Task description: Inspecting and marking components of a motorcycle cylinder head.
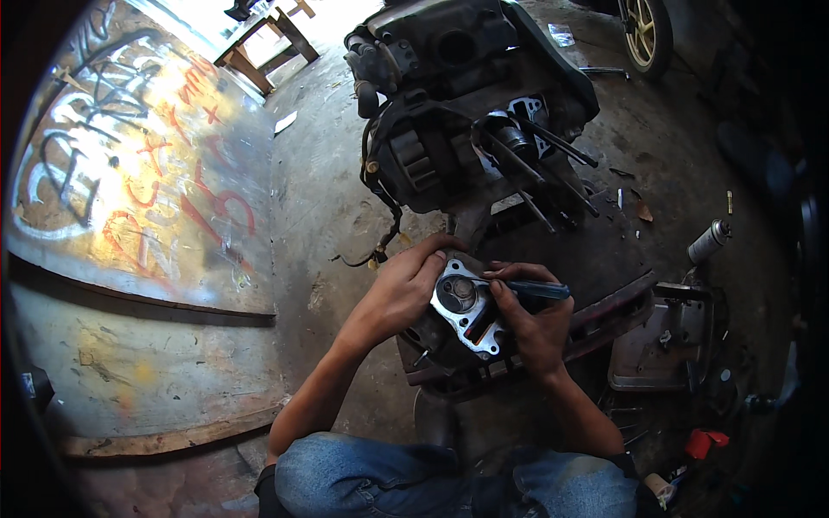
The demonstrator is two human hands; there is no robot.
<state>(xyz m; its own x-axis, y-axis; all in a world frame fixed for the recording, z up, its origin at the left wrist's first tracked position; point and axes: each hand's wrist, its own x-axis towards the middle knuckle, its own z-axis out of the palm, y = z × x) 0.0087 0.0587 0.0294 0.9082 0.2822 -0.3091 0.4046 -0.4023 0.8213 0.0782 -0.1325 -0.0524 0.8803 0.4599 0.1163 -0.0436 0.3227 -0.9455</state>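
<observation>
A cylinder head (465, 318) with a bright flat face and a round, dark-stained chamber is held in front of my knees. My left hand (393, 298) grips its left and upper edge, thumb along the rim. In my right hand (537, 328) is a screwdriver (546, 290) with a bluish clear handle, its shaft pointing left over the chamber. Whether its tip touches the metal is too small to tell. Just beyond lies a dark engine (423, 142), with long studs (528, 194) sticking out around a piston (519, 141).
A dark low stand (596, 315) is under the work. To the right are a metal tray (635, 358) with small parts, a spray can (709, 243) and a red piece (706, 442). A painted board (147, 173) leans at left; a wheel (646, 36) stands far right.
</observation>
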